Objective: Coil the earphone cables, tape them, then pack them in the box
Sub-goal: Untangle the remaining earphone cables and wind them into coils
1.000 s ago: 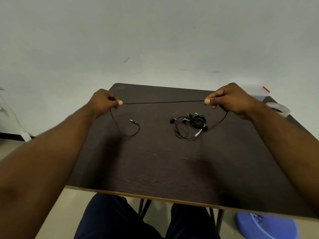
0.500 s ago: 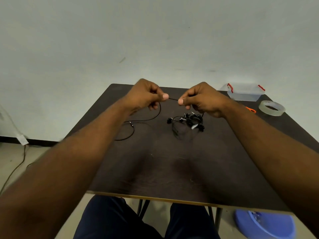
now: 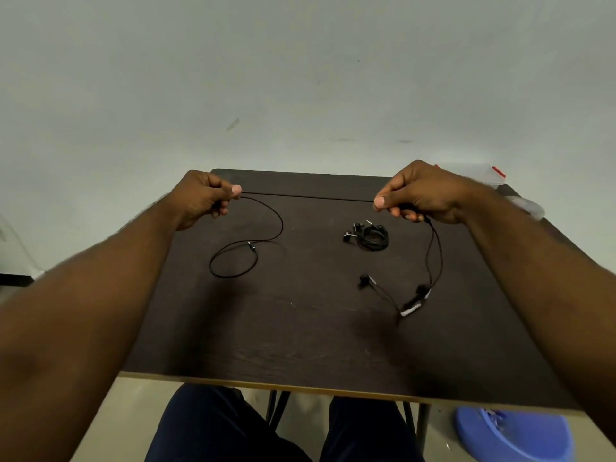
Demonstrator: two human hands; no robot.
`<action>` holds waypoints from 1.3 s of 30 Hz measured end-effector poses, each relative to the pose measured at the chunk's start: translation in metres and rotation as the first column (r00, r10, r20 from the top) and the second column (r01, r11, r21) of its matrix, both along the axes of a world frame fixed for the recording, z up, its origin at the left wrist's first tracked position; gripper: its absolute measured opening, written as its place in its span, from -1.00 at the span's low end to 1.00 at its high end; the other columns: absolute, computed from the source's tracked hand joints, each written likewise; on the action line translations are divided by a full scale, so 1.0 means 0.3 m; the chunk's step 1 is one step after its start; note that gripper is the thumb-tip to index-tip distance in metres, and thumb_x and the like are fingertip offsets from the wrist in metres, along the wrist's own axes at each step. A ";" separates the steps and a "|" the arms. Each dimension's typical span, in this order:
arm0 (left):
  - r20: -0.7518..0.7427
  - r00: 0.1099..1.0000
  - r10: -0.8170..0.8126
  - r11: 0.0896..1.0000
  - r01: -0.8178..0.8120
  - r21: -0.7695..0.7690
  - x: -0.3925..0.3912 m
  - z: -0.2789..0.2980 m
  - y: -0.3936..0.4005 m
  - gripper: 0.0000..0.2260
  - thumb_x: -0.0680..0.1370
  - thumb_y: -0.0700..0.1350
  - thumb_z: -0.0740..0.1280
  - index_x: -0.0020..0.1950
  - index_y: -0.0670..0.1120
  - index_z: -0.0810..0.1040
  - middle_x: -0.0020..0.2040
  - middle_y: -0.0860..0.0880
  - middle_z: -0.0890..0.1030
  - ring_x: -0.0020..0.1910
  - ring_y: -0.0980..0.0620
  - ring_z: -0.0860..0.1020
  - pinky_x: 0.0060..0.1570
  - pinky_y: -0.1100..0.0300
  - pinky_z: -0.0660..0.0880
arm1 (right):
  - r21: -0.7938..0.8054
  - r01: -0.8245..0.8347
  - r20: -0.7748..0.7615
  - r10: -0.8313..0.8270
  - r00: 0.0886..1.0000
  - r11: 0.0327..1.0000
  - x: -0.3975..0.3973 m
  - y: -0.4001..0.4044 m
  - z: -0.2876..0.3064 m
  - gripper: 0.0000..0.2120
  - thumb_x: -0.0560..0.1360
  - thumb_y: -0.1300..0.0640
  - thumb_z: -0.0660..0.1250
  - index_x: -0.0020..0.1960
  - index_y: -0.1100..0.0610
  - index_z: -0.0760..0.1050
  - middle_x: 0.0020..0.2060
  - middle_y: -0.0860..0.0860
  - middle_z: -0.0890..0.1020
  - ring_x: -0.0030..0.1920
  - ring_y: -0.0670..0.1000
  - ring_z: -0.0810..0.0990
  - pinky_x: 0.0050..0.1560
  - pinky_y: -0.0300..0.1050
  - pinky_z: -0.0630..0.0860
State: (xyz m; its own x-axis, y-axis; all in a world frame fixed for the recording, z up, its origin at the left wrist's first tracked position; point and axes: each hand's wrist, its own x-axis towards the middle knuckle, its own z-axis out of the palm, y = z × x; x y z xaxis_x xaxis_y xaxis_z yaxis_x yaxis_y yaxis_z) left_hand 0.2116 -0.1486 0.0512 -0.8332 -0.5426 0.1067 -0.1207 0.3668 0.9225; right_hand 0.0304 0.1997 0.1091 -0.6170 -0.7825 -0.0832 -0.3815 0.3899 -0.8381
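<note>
Both hands' fingers point(image 3: 236, 190) pinch taut earphone cable point(image 3: 306, 196).

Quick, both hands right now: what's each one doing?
Left hand: pinching the earphone cable.
Right hand: pinching the same cable, stretched taut between them.

Left hand point(image 3: 203, 198) and right hand point(image 3: 420, 193) pinch earphone cable point(image 3: 306, 196) taut between them; coiled earphones point(image 3: 371, 235) below right hand.
</note>
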 end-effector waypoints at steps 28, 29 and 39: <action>-0.098 0.995 -0.034 0.980 0.015 -0.196 -0.079 0.138 0.137 -0.82 0.47 -0.07 0.47 -0.22 -0.17 0.64 -0.41 0.02 0.60 -0.46 0.19 0.49 -0.42 0.32 0.46 | -0.066 -0.057 0.129 0.065 0.990 0.996 -0.015 -0.037 -0.018 -0.88 0.49 0.20 0.39 -0.18 0.21 0.65 -0.48 0.03 0.54 -0.57 -0.10 0.42 -0.59 -0.29 0.36; -0.087 0.996 -0.013 0.981 -0.004 -0.193 -0.073 0.137 0.126 -0.81 0.47 -0.06 0.47 -0.20 -0.19 0.64 -0.39 0.00 0.60 -0.46 0.18 0.48 -0.42 0.31 0.46 | -0.065 -0.050 0.113 0.057 0.992 0.997 -0.016 -0.036 -0.017 -0.88 0.50 0.20 0.39 -0.18 0.19 0.65 -0.49 0.02 0.53 -0.57 -0.09 0.43 -0.58 -0.29 0.37; -0.007 0.938 -0.347 0.923 0.343 0.174 -0.119 0.129 0.490 -0.68 0.57 -0.15 0.36 0.31 -0.15 0.49 0.07 -0.11 0.62 -0.28 -0.11 0.68 -0.35 0.11 0.62 | -0.120 -0.101 -0.010 0.100 0.995 0.988 0.056 -0.142 -0.042 -0.85 0.47 0.14 0.44 -0.18 0.23 0.65 -0.50 0.02 0.53 -0.59 -0.11 0.32 -0.58 -0.31 0.24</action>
State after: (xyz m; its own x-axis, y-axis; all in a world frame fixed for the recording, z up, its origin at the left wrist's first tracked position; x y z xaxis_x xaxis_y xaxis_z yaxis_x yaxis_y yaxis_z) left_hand 0.1760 -0.0016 0.0898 -0.9732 -0.2294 0.0167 -0.0369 0.2275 0.9731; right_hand 0.0471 0.1572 0.0965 -0.5348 -0.8448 0.0176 -0.4173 0.2460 -0.8748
